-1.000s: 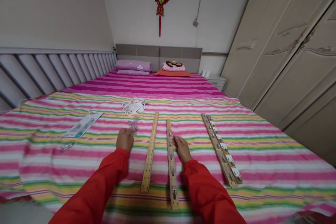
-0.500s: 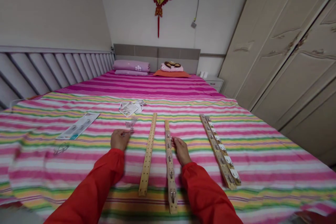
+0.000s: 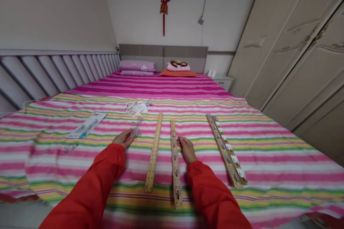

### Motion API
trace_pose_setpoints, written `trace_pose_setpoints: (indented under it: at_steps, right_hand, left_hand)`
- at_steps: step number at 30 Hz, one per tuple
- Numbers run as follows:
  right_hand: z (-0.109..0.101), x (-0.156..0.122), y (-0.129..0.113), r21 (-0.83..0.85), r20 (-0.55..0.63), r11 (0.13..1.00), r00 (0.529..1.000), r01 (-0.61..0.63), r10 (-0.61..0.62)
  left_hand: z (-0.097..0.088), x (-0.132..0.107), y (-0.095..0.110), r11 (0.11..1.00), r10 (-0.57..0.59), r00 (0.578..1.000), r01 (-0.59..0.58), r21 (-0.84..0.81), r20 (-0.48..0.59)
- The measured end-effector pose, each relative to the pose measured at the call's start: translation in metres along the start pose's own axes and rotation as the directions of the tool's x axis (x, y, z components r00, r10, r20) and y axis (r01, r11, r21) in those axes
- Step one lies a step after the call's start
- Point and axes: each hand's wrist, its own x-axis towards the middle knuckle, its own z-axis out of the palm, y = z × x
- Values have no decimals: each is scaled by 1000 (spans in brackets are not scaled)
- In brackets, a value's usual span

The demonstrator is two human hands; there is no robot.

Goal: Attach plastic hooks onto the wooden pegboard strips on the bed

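Note:
My left hand (image 3: 124,138) is closed at the fingertips on the near edge of some clear plastic pieces (image 3: 137,127) lying on the bed. Their exact kind is hard to make out. My right hand (image 3: 187,149) rests close beside the right edge of a narrow wooden strip (image 3: 176,183), its fingers pinched together near the upper end. Whatever sits between those fingers is hidden or too small to name. Along that strip run several clear squares with metal hooks (image 3: 175,157). Left of it lies a bare wooden strip with rows of holes (image 3: 153,155).
Two more strips (image 3: 225,154) lie side by side on the right, bearing clear and white hooks. At left are a flat hook package (image 3: 87,125) and a small clear item (image 3: 71,146). Crumpled packaging (image 3: 137,108) lies farther back on the striped sheet (image 3: 107,193).
My left fingertips have come up against the clear plastic pieces, which lie a little differently. The right hand stays beside the hook strip. The whole view has shifted slightly.

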Motion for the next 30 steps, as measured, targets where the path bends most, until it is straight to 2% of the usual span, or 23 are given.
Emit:
trace_pose_setpoints:
  at_steps: [6, 12, 16, 20, 24, 28, 30]
  right_hand:
    - [1, -2, -2, 28, -9, 1000, 1000, -6, 6]
    - [1, -2, -4, 29, -15, 999, 1000, -17, 18]
    - [2, -3, -5, 42, -8, 999, 1000, -25, 25]
    - [1, -3, -5, 61, 0, 998, 1000, -23, 23]
    - [2, -2, -6, 84, -4, 996, 999, -41, 42]
    - [2, -1, -8, 142, -24, 988, 998, -59, 63]
    - [1, -1, -11, 191, -30, 978, 996, -81, 88]
  left_hand:
    - [7, -13, 3, 997, -35, 999, 34, 64, 12]
    - [6, -14, 8, 987, -64, 997, 57, 151, 47]
    - [8, -16, 8, 981, -15, 998, 2, 193, 64]
    - [14, -22, 5, 984, 76, 995, -84, 157, 61]
    - [28, -30, 1, 984, 119, 988, -130, 121, 95]
    - [53, -42, -11, 974, 136, 969, -168, 150, 205]
    - [68, -50, -20, 946, 189, 944, -250, 208, 271]
